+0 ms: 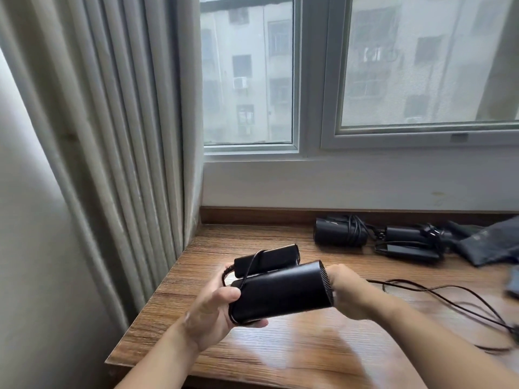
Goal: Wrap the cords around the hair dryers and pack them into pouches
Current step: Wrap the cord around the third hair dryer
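Observation:
A black folded hair dryer (283, 293) is held above the wooden table (309, 346). My left hand (213, 307) grips its left end, thumb over the barrel where one loop of cord crosses. At the barrel's grille end is my right hand (348, 290), blurred, and the black cord (438, 296) leads away from it; the fingers are hidden from view. The cord trails loose to the right across the table. Two more black hair dryers lie at the back: one (339, 231) with cord bundled round it, another (410, 242) beside it. Dark grey pouches (491, 242) lie at the far right.
A beige curtain (118, 136) hangs at the left, close to the table's left edge. A window and white wall rise behind the table. A blurred dark object (512, 282) sits at the right edge of the view.

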The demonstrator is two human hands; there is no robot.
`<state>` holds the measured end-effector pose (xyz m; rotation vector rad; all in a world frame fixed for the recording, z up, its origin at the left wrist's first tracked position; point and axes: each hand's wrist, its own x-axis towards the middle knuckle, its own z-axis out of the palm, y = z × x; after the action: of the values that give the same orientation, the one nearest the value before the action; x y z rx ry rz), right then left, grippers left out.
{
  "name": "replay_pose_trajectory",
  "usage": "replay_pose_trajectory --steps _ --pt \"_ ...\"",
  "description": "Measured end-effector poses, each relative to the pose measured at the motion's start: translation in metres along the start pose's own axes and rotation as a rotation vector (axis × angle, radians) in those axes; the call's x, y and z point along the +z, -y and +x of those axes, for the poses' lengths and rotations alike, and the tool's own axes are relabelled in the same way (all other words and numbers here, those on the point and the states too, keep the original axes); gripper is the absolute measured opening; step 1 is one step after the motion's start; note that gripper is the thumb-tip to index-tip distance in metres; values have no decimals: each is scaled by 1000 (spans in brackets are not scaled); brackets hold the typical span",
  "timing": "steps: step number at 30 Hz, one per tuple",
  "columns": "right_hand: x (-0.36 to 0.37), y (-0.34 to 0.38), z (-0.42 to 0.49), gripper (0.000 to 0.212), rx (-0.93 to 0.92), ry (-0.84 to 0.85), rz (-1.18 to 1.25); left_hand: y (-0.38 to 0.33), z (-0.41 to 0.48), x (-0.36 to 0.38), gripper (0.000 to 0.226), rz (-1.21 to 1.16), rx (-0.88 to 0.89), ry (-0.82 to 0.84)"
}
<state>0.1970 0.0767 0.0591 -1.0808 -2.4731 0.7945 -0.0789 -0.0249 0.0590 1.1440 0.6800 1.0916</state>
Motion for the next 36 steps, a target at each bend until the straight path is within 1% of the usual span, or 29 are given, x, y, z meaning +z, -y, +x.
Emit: replay_pose_trajectory --steps 2,4,6,8,11,12,14,17,20,23,25,30,33,36 --pt "-7 -3 -1 16 -9 13 26 -3 -4 -3 71 -9 -20 29" --pt "-16 -2 -4 6 16 -22 51 -9 -6 -6 77 -67 -28 101" --pt "-23 -2 -5 5 40 -71 55 -13 -10 -10 78 -100 -28 162" --pt "-27 -2 -2 7 50 -91 29 -15 -11 -17 84 -39 -53 145" --pt "-32 2 4 10 66 -117 0 -7 -11 -27 88 68 -115 59" --pt "-34 4 6 12 68 -121 -18 -4 -10 -28 87 115 -135 31" --pt "-36 9 12 17 78 -150 -76 1 -7 -24 82 206 -169 26" --pt "-40 19 20 31 111 -239 -189 7 -2 -16 74 351 -222 0" --pt "-41 41 19 37 102 -338 -318 11 3 -4 64 418 -225 -100" --pt "-39 62 15 40 59 -410 -337 12 8 8 59 412 -159 -220" --pt "-36 71 14 39 32 -425 -318 14 12 12 59 401 -135 -309" --pt "-17 85 8 24 -40 -365 -182 23 21 16 64 341 -53 -537" --pt "-5 85 1 19 -76 -329 -85 25 24 15 71 204 35 -638" --pt "7 82 -7 17 -56 -325 8 31 25 9 81 60 105 -715"
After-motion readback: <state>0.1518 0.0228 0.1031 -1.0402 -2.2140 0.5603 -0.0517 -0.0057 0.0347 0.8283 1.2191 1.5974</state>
